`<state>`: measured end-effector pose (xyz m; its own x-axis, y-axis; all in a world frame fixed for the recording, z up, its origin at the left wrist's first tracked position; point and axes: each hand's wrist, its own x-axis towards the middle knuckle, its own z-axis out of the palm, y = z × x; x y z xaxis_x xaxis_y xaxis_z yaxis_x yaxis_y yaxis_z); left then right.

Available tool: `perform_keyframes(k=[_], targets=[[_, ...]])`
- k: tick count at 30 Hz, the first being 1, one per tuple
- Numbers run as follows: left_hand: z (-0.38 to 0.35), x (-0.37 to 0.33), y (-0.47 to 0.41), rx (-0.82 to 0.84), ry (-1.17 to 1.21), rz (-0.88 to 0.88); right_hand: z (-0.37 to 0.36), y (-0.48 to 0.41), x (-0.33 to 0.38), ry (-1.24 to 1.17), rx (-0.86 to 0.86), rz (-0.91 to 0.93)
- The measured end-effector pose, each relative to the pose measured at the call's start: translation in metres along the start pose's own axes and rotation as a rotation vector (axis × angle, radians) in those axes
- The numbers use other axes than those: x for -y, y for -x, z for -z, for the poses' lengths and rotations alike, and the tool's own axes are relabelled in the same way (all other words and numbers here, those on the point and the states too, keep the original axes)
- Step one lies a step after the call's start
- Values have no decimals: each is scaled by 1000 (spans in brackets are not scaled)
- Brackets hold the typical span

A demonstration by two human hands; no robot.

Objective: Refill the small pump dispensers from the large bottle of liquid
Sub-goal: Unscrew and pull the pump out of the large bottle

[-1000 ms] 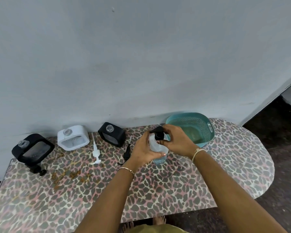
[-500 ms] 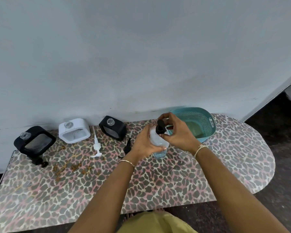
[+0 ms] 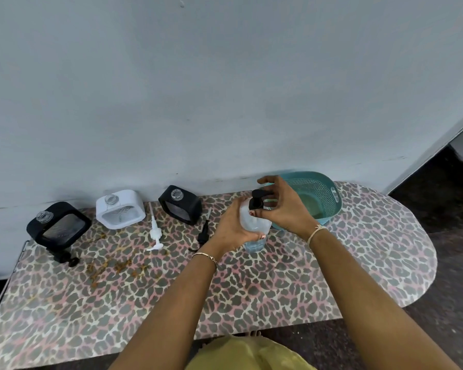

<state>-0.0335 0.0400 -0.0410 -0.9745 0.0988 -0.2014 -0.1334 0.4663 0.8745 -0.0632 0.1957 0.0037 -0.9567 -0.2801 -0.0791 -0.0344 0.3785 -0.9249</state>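
Note:
A clear bottle (image 3: 255,227) of pale blue liquid stands on the leopard-print table (image 3: 278,289). My left hand (image 3: 231,227) is wrapped around its body. My right hand (image 3: 284,206) pinches the bottle's black pump top (image 3: 257,200) with its fingertips. Along the wall stand three square dispensers with open necks: a black one (image 3: 58,227) at far left, a white one (image 3: 120,212), and another black one (image 3: 181,208). A white pump head (image 3: 155,232) and a black pump head (image 3: 204,232) lie loose on the table between them.
A teal plastic basket (image 3: 329,194) sits behind my right hand against the wall. Brownish stains (image 3: 112,265) mark the table left of centre. The table ends in a rounded edge at right, with dark floor beyond.
My right hand has kept working at the black pump top, fingers shifting from over the cap to pinching it from the side. The camera view has drifted slightly. My left hand still holds the bottle.

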Motion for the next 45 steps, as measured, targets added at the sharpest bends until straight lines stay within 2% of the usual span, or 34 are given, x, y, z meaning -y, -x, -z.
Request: perform_keyframes(k=[2, 11, 16, 19, 23, 25, 33, 39, 45], targets=[[0, 1, -1, -13, -4, -9, 2, 5, -3, 49, -93, -12], [-1, 3, -3, -1, -27, -18, -25, 14, 3, 48, -229, -3], [-2, 4, -2, -6, -17, -24, -30, 8, 9, 193, -201, 44], [-1, 4, 0, -4, -28, -22, -19, 5, 8, 364, -169, 74], [-1, 1, 0, -3, -49, -18, -5, 4, 10, 508, -55, 104], [-1, -2, 1, -10, -72, -22, -1, 4, 15, 503, 5, 141], [1, -5, 2, -11, -79, 16, 33, 6, 66, 426, 38, 202], [0, -6, 2, -5, -120, 46, 59, 19, 96, 328, 8, 216], [-1, -6, 2, -8, -119, 64, 79, 39, 116, 225, -118, 232]])
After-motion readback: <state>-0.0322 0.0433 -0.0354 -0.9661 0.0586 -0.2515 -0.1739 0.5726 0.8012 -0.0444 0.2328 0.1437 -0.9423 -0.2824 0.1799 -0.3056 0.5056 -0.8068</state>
